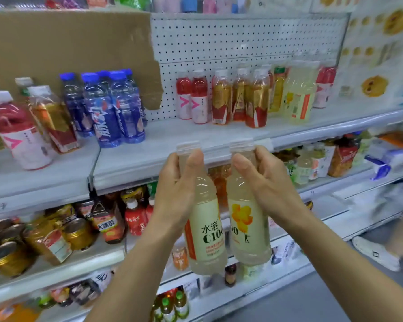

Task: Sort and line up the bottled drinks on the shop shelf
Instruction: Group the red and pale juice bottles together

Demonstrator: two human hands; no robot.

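Observation:
My left hand (177, 189) grips the neck of a pale yellow C100 bottle (205, 238). My right hand (265, 182) grips a second pale yellow C100 bottle (248, 231) with a yellow flower on its label. Both bottles hang upright, side by side and touching, in front of the edge of the grey shelf (172, 140). On that shelf stand blue bottles (112, 108) at the left, two red-pink bottles (192, 98), several gold-and-red bottles (240, 98), and more pale yellow C100 bottles (299, 96) at the right.
A red-pink bottle (19, 131) and a gold bottle (54, 119) lean on the left shelf section. Torn cardboard (68, 47) covers the back panel at the left. Lower shelves hold cans (77, 233) and mixed bottles. Someone's shoe (375, 252) is on the floor at the right.

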